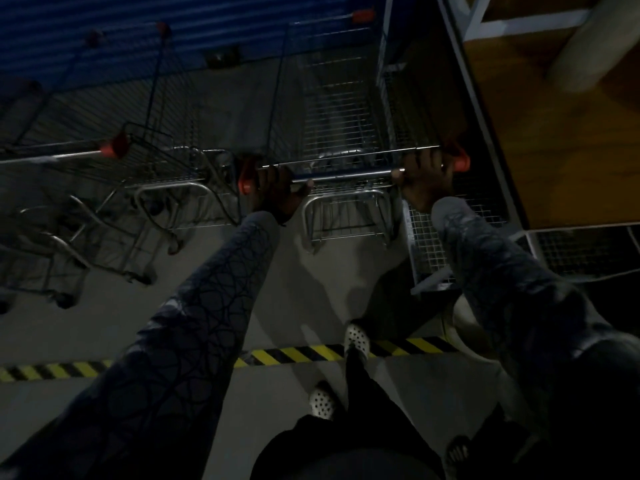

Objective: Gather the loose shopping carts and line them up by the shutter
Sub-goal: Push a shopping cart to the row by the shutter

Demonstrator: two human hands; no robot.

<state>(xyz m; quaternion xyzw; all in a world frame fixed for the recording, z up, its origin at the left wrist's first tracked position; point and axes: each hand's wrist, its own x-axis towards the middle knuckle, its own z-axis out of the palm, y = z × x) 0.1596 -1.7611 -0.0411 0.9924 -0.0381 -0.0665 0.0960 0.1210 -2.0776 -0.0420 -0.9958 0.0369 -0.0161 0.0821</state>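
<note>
Where the dim light allows a count, the largest item is the grey concrete floor, which carries everything listed. Blue ribbed shutter: across the top of the view, its lower edge meeting the floor. Brown boarded structure in a pale frame: right side, just beside the held cart. Shopping cart, held: wire basket, nose toward the shutter, standing between the boarded structure and the other carts; whether its front touches the shutter cannot be told. Second cart: left of the held one, also nose to the shutter, the two frames near each other at the rear. Third cart: far left, only partly in view. Wire mesh panel: low on the right, beside the held cart's rear wheels. Black-and-yellow hazard strip: across the floor behind the carts. Handle bar: metal, red caps at both ends. Left hand: fingers curled over the bar beside its left cap, thumb beneath. Right hand: fingers wrapped over the bar next to its right cap. Two white perforated shoes: one on the strip, one behind it.
</note>
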